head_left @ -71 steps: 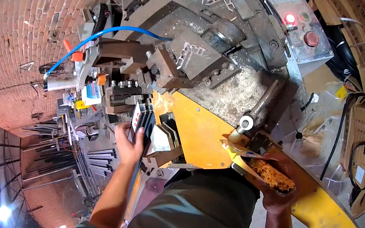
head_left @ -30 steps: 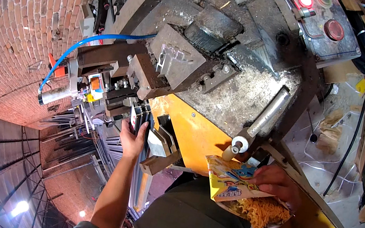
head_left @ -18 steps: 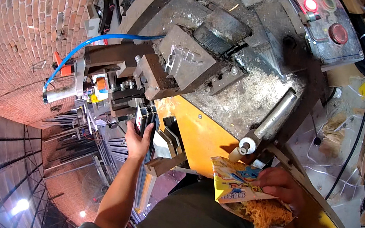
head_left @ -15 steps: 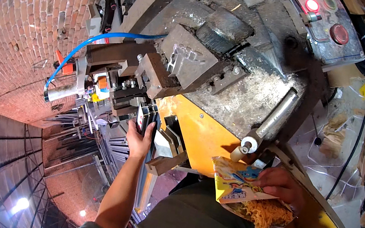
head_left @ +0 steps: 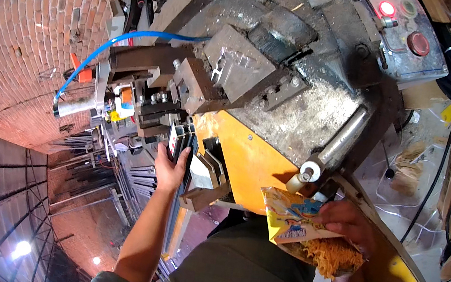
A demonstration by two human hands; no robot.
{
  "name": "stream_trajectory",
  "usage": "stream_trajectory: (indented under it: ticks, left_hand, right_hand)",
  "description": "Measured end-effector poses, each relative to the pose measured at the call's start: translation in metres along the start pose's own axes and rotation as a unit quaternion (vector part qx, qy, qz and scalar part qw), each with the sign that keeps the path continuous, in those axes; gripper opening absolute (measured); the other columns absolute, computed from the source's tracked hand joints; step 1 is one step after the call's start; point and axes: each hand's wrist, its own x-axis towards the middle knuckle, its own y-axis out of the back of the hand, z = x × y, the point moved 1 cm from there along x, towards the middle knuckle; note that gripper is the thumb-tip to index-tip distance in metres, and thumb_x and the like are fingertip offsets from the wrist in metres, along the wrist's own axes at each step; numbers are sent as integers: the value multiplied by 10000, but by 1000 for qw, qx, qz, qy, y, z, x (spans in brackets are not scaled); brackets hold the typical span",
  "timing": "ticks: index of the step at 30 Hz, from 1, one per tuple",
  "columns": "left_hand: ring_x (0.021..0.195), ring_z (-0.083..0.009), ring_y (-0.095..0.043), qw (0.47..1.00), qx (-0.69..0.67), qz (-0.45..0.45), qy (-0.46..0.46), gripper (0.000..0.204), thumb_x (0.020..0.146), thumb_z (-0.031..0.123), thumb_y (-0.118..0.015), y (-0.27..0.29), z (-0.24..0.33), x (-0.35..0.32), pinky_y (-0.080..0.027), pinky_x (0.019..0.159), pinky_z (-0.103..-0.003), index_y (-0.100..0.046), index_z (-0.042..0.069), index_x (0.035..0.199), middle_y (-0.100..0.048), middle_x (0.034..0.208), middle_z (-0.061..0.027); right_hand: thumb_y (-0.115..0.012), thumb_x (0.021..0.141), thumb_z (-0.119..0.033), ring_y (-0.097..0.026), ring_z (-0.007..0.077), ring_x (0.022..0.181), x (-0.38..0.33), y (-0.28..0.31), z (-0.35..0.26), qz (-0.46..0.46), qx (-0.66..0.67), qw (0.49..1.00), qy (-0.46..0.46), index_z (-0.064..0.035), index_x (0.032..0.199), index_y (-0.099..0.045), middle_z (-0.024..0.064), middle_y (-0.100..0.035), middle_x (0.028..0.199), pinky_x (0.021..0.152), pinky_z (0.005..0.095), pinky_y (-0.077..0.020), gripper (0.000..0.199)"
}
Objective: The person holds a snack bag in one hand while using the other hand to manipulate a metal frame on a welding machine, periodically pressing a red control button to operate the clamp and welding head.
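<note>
My left hand (head_left: 170, 172) is wrapped round the end of a long dark metal profile (head_left: 182, 137), thumb on one side and fingers on the other. The profile's hollow end points up beside the machine's clamp blocks, and its length runs down past my forearm. On the right, my right hand (head_left: 344, 223) grips an opened snack packet (head_left: 288, 216) of yellow and blue printed film. Orange-brown crispy noodles (head_left: 331, 256) spill from the packet's open side, close to my body. Part of the right hand lies in shadow and behind the packet.
A metal machine bed (head_left: 311, 119) with a yellow side panel (head_left: 246, 156) stands ahead. Its handle (head_left: 337, 141) sticks out near the packet. A control box (head_left: 412, 41) with a lit red lamp is at far right. A blue hose (head_left: 136, 35) curves at left.
The view has tilted slightly, so the scene sits a little differently. Both hands keep their holds; the packet and noodles have turned slightly.
</note>
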Motion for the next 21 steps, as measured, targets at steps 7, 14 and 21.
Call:
stream_trajectory:
  ticks: [7, 14, 21]
  left_hand:
    - [914, -132, -626, 993, -66, -93, -41, 437, 866, -3, -752, 10, -12, -29, -526, 851, -288, -523, -30, 1237, -685, 1026, -121]
    - [907, -113, -586, 992, -60, -109, -10, 501, 843, -8, -700, 9, -3, -48, -504, 853, -259, -511, -22, 1307, -636, 1030, -59]
    - [916, -131, -609, 994, -50, -90, -29, 540, 847, 3, -696, 4, -15, -49, -517, 848, -273, -500, -12, 1350, -663, 1050, -92]
  right_hand:
    - [-818, 865, -164, -717, 295, 867, 2, -2, 2, -5, -2, 1000, 5, 0, 1078, -697, 186, -740, 989, 846, 462, -575, 295]
    - [-727, 941, -207, -702, 325, 889, 1, 0, 5, -41, -22, 999, 8, -7, 1089, -651, 216, -731, 978, 836, 493, -573, 261]
    - [-810, 879, -183, -732, 277, 869, 7, -5, 4, -23, -46, 998, 26, -22, 1056, -681, 170, -746, 949, 825, 463, -588, 272]
